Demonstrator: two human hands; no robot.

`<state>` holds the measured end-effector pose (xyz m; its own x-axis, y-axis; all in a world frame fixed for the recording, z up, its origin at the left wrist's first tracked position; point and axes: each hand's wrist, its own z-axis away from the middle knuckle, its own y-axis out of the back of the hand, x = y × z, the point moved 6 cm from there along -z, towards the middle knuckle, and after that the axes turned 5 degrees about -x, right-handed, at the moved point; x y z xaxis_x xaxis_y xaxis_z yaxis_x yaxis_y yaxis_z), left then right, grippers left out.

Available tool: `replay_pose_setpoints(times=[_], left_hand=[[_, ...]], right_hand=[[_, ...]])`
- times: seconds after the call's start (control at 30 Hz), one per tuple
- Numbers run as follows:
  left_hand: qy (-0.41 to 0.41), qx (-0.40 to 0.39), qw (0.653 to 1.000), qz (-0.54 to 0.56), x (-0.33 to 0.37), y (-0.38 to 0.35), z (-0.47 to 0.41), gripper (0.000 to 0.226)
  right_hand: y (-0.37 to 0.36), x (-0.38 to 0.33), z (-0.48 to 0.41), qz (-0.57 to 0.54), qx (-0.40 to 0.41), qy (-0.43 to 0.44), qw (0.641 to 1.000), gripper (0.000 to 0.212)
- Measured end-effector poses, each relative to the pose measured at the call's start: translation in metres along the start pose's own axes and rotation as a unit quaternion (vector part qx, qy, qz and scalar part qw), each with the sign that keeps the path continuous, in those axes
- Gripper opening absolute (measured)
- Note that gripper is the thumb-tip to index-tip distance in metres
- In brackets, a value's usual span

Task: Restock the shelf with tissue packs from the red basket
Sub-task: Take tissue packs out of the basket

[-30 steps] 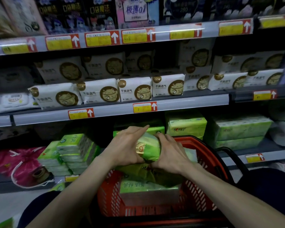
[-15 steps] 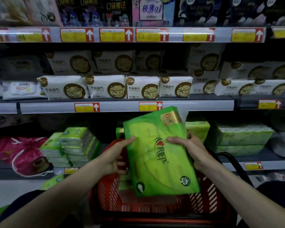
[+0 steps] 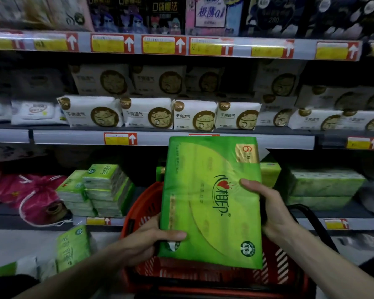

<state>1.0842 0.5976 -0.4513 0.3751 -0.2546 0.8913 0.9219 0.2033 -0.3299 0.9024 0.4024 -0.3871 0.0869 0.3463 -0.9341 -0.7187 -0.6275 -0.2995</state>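
Nearest the camera, the left hand (image 3: 149, 240) grips the lower left corner of a large bright green plastic-wrapped tissue pack (image 3: 209, 203). Its thumb lies flat across the front and its fingers are hidden behind. The right hand (image 3: 272, 210) grips the pack's right edge about halfway up, thumb curled onto the printed face and fingers behind it. The pack stands upright, face to the camera, with a gold label at its top right corner. It is held up over the red plastic lattice basket (image 3: 134, 209), and its top edge reaches the front rail of the middle shelf (image 3: 279, 141). The basket's black handle (image 3: 311, 219) arches out to the right.

At the lower left another green tissue pack (image 3: 71, 247) stands on end, and what it rests on cannot be made out.

Beyond the basket is the lower shelf (image 3: 363, 221). It carries a stack of small green tissue packs (image 3: 104, 190) left of the basket, with a pink drawstring bag (image 3: 37, 195) further left. Longer pale green packs (image 3: 324, 186) are piled towards its right end.

On the middle shelf, white packs with a brown round cat emblem (image 3: 192, 115) line the front edge, with more behind them. Yellow and red price tags (image 3: 120, 138) sit on the rails.

The top shelf (image 3: 304, 50) holds dark, blurred packets (image 3: 274, 14).
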Motion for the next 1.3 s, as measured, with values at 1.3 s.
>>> replay_pose_setpoints(times=[1.3], left_hand=[[0.044,0.106,0.992,0.06,0.054,0.058,-0.012,0.069]], right_hand=[[-0.039,0.071,-0.035,-0.298,0.119,-0.147,0.936,0.059]])
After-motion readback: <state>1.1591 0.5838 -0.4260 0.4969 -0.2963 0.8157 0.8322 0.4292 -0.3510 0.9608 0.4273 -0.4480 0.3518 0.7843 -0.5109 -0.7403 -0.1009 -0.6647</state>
